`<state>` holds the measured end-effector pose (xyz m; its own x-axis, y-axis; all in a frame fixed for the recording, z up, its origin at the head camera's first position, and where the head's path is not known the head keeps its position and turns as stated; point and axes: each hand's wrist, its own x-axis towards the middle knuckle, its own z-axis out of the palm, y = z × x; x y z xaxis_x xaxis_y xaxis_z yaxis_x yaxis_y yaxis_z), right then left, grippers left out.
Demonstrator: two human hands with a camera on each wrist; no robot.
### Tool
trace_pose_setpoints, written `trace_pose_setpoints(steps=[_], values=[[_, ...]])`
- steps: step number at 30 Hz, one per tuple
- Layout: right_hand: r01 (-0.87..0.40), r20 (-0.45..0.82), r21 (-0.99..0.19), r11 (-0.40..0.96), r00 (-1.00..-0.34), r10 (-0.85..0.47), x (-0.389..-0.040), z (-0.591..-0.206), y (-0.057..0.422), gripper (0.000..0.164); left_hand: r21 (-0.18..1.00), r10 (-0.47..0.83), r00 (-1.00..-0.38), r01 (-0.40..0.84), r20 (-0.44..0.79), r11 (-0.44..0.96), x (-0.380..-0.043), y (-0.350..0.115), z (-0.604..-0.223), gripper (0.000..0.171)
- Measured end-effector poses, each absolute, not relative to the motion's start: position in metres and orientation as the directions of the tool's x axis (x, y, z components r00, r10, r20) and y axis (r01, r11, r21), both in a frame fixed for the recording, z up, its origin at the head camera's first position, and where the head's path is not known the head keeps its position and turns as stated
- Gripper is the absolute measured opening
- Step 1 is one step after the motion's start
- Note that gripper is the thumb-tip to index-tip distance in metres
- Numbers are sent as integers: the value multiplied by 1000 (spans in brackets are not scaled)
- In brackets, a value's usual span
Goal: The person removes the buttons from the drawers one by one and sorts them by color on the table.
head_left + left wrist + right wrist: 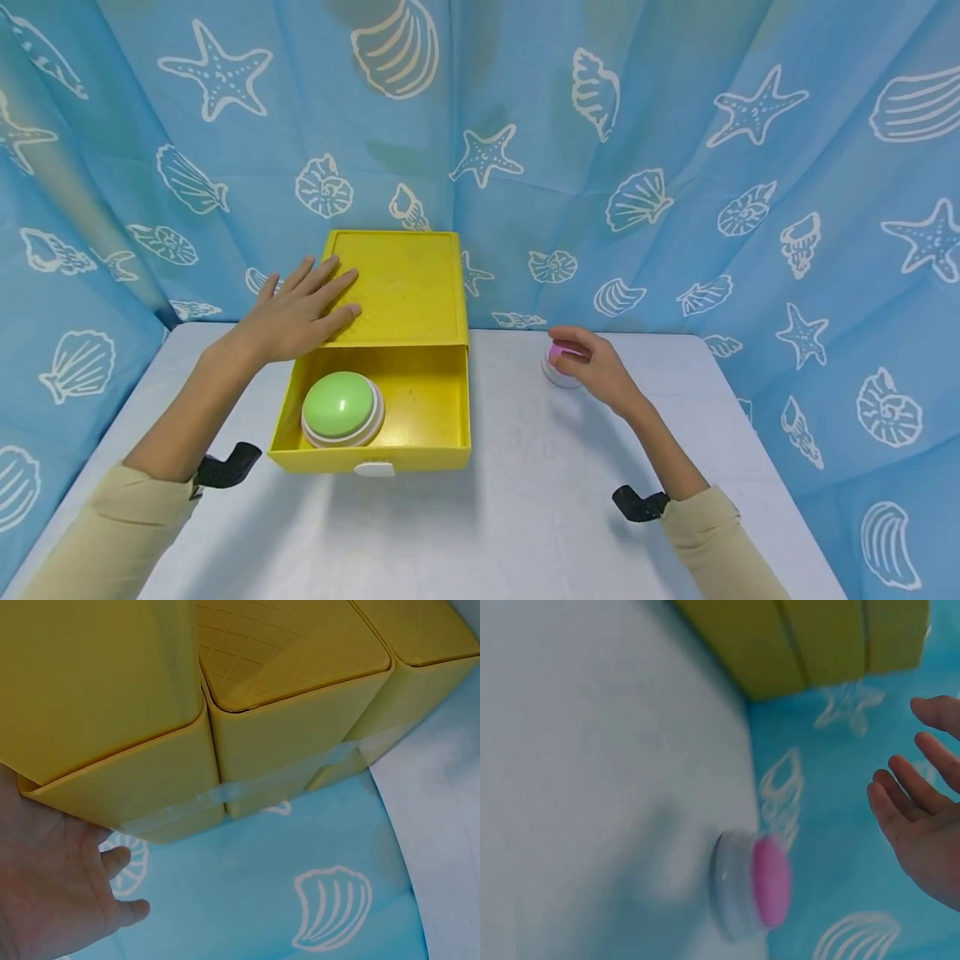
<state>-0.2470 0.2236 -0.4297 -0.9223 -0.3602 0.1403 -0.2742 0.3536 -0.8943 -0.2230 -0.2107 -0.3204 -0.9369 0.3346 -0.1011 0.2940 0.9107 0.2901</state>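
My left hand (292,321) rests with straight, spread fingers on the top of a yellow drawer box (408,287). Its drawer (431,458) is pulled out, and a green dome push button (339,404) with a white base sits inside on the left. To the right, my right hand (600,371) hovers by a pink push button (771,881), its fingers gently bent. From the right wrist, that hand shows apart from the button, with nothing between thumb and fingers. In the head view the hand partly hides the pink top.
A white cloth covers the table (517,517). Blue curtains (525,208) with white shell and starfish prints hang behind and at both sides. The drawer front carries a white handle (375,470). Black wrist cameras (228,467) sit at both cuffs.
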Motion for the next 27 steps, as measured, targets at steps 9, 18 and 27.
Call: trace_pose_setpoints(steps=[9,18,27], values=[[-324,189,-909,264,-882,-432,-209,-389,192,43,284,326,-940,288,-98,915,-222,-210,-321,75],[-400,234,-889,222,-815,-530,-190,-340,160,43,290,342,-935,302,-96,908,-223,-210,-321,74],[-389,213,-904,176,-769,-603,-190,-308,121,45,295,337,-937,298,-91,908,-222,-210,-320,74]])
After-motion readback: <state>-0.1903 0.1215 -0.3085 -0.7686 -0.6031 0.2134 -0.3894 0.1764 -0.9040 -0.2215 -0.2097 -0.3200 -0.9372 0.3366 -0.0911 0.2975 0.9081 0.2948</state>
